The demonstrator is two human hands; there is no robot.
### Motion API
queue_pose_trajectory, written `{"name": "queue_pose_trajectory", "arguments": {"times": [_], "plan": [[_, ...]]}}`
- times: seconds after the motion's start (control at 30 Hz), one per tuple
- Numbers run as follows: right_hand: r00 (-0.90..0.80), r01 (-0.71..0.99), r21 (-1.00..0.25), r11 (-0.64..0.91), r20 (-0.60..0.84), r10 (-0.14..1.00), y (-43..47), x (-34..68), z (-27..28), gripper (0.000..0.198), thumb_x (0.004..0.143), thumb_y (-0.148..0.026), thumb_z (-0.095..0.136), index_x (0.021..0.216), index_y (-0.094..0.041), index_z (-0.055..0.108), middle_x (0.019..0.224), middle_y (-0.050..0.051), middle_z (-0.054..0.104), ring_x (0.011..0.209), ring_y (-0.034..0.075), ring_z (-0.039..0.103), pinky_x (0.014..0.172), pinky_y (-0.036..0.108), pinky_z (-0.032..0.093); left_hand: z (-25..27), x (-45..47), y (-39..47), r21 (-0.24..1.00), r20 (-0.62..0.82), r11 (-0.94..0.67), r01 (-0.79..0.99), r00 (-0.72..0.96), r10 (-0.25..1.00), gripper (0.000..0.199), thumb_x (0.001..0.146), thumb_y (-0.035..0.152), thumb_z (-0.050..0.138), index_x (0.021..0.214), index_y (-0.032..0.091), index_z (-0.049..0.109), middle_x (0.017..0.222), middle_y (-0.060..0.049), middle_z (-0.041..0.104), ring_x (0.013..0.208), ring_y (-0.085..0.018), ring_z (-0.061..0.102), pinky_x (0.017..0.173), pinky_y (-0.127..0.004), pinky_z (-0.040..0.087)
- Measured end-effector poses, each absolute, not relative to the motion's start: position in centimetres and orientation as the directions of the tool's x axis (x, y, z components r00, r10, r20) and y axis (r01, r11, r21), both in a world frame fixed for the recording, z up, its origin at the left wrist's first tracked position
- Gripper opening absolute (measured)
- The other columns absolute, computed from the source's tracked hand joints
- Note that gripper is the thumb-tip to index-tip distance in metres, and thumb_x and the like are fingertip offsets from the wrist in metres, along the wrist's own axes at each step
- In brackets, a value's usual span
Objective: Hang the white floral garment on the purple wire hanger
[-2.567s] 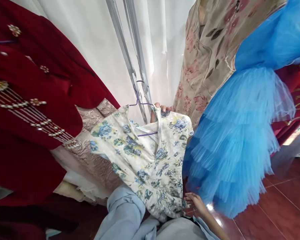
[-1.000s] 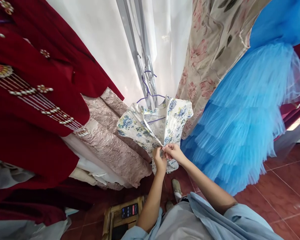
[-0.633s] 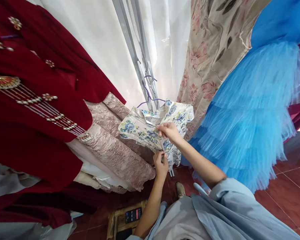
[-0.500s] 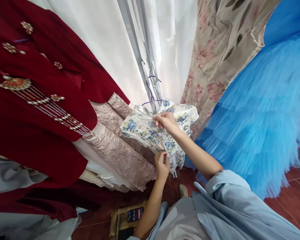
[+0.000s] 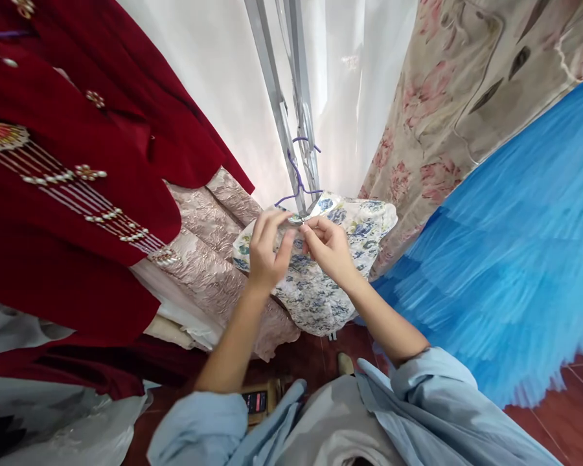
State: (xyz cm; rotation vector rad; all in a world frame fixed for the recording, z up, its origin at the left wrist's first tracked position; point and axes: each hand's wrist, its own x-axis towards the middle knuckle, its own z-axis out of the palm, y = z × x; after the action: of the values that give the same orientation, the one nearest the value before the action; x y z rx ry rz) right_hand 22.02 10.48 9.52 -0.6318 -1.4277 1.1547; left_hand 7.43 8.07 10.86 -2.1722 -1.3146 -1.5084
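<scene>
A small white top with blue flowers [image 5: 315, 294] hangs in front of me on a purple wire hanger [image 5: 300, 184]. My right hand [image 5: 328, 249] is closed in a pinch at the middle of its neckline. A tiny shiny bit shows at those fingertips, too small to name. Just left of it, my left hand [image 5: 267, 249] is raised over the collar with thumb and fingers apart, nothing visible between them. It covers part of the top's left shoulder.
A grey metal stand [image 5: 276, 84] rises behind the hanger before a white curtain [image 5: 199, 71]. Dark red beaded clothing [image 5: 126, 129] hangs left; a beige floral garment [image 5: 432, 116] and a blue tulle dress [image 5: 505, 259] hang right. Low down, a phone [image 5: 256, 402] lies on a wooden stool [image 5: 272, 391].
My left hand has let go of the top's lower front and come up to the collar, its fingers opening. My right hand stays pinched at the neckline. The top's front now hangs looser.
</scene>
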Motion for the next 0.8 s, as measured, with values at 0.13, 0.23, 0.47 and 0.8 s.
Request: {"name": "queue_pose_trajectory", "arguments": {"times": [0.13,0.23,0.47,0.8], "plan": [[-0.198,-0.109,-0.894,0.435,0.448,0.872,10.8,22.5,9.7,0.032,0.093,-0.047,0.057,0.080,-0.018,0.058,0.055,-0.003,0.058,0.050,0.011,0.055,0.052,0.022,0.040,17.3,8.1,10.7,0.318,0.440,-0.616,0.721,0.463,0.769,0.026,0.099,0.030,0.050,0.092,0.016,0.070,0.089,-0.005,0.070,0.084,-0.019,0.065,0.077,-0.032,0.050],[-0.148,-0.060,-0.905,0.421,0.425,0.893,11.9,22.5,9.2,0.029,0.091,-0.044,0.059,0.076,-0.019,0.057,0.053,-0.003,0.056,0.047,0.011,0.051,0.051,0.023,0.037,17.9,9.0,11.7,0.236,0.410,-0.621,0.747,0.503,0.761,0.026,0.098,0.026,0.050,0.083,0.015,0.069,0.084,-0.005,0.069,0.077,-0.018,0.062,0.071,-0.029,0.047],[-0.081,0.127,-0.970,0.207,0.198,0.977,11.2,22.3,-0.4,0.026,0.085,-0.037,0.058,0.065,-0.020,0.053,0.052,-0.001,0.057,0.049,0.013,0.051,0.052,0.024,0.037,18.3,7.7,12.6,0.136,0.607,-0.606,0.783,0.418,0.676,0.029,0.099,0.034,0.052,0.090,0.015,0.073,0.088,-0.007,0.072,0.082,-0.018,0.064,0.076,-0.030,0.046],[-0.185,0.395,-0.918,-0.026,-0.108,0.977,6.1,22.0,-11.0,0.034,0.088,-0.035,0.054,0.057,-0.019,0.055,0.047,0.002,0.058,0.049,0.017,0.056,0.055,0.027,0.038,18.2,-4.8,15.0,0.761,0.466,-0.373,0.531,-0.046,0.884,0.040,0.080,0.059,0.072,0.081,0.019,0.068,0.057,0.001,0.056,0.052,-0.012,0.049,0.054,-0.031,0.040]]}}
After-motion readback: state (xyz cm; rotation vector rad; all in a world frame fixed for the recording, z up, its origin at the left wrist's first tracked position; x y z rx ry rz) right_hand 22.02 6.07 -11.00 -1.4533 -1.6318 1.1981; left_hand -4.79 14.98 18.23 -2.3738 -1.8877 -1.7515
